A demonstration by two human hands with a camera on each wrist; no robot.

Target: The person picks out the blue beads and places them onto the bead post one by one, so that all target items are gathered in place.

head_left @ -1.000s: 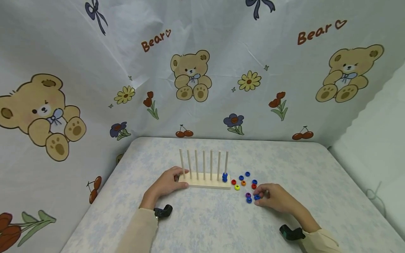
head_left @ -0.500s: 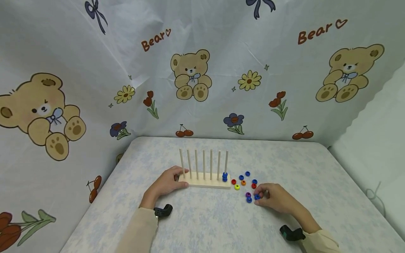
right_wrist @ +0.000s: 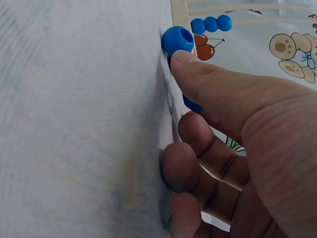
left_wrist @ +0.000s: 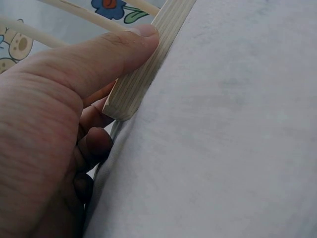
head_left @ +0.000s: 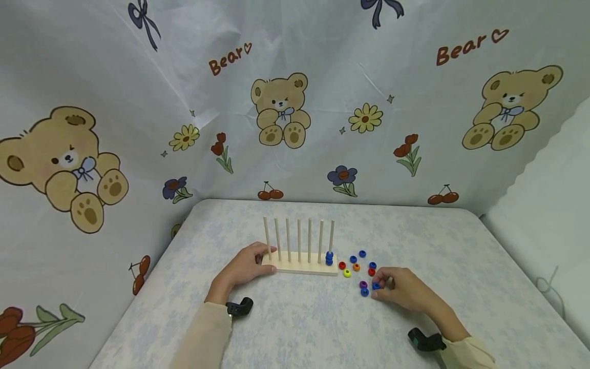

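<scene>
Pinching a blue bead [head_left: 376,286] on the tabletop [head_left: 295,323], the right hand [head_left: 405,291] has its grip together on it; the left hand [head_left: 243,265] is clamped on the left end of the wooden peg rack [head_left: 304,265]. The bead is probably light, hard and slippery, better taken by its round sides.
</scene>
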